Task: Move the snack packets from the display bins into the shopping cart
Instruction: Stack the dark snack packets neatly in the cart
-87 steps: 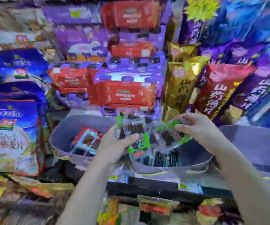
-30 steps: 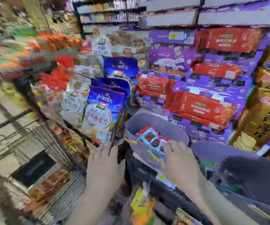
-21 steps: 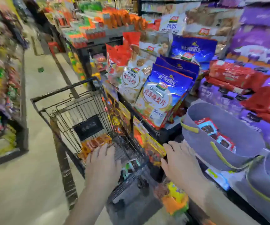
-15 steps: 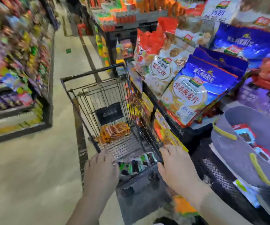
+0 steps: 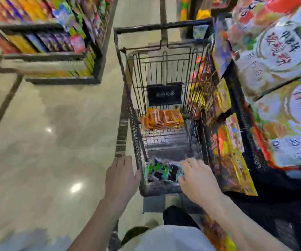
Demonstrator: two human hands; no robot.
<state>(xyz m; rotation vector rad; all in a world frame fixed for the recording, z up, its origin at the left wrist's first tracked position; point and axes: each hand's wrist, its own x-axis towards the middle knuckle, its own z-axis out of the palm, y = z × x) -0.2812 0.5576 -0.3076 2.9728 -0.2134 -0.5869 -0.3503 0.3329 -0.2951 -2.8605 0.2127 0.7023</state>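
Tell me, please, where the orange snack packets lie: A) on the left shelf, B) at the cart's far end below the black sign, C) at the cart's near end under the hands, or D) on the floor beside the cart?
B: the orange packets lie at the far end of the shopping cart, just below its black sign; green packets occupy the near end.

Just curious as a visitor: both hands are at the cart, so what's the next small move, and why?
Probably lift the right hand clear of the shopping cart: the green-trimmed packets seem to lie loose at its near end, by the fingers, and the left hand holds nothing.
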